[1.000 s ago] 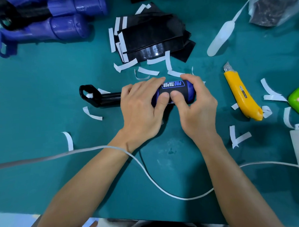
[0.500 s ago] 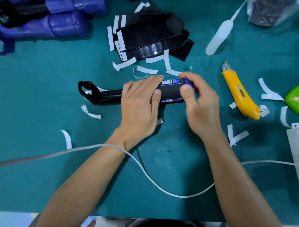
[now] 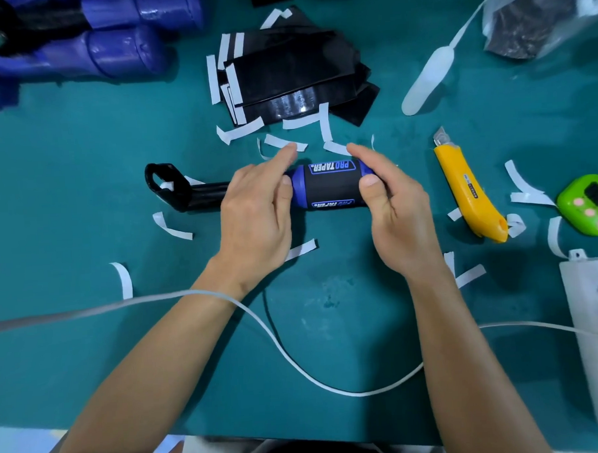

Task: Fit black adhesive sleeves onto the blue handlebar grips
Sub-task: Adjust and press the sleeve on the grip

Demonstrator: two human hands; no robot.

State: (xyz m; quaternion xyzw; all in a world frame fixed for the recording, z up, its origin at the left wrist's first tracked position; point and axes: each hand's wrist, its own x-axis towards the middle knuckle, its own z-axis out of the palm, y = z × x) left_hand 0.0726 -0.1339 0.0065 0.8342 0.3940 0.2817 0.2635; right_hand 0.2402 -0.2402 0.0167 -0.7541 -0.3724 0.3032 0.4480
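Spare blue grips (image 3: 112, 56) lie far up and left of the left hand, on the teal mat (image 3: 65, 168). White backing strips (image 3: 172, 228) are scattered around both hands. A black bracket (image 3: 167, 187) sticks out just left of the left hand, its stem running under the palm.

Left hand (image 3: 256, 214): fingers curled over the top and thumb on the blue collar, clamped on the left end of the blue grip (image 3: 298, 192). The grip lies sideways between the two hands, held at both ends. Can't tell if it touches the mat. The black sleeve (image 3: 326, 187) is wrapped round its middle, with printed logos showing top and bottom and blue showing at each end.

A pile of black sleeves (image 3: 291, 72) lies beyond the fingertips, well apart. A white cable (image 3: 296, 360) crosses the left wrist and loops between the forearms.

Right hand (image 3: 396, 215): thumb on the sleeve's right edge, index finger over the top, clamped on the grip's right end.

A yellow knife (image 3: 467, 191) lies near, to the right of the right hand. A green timer (image 3: 588, 205) is farther right. A white power strip (image 3: 597, 333) lies right of the right forearm.
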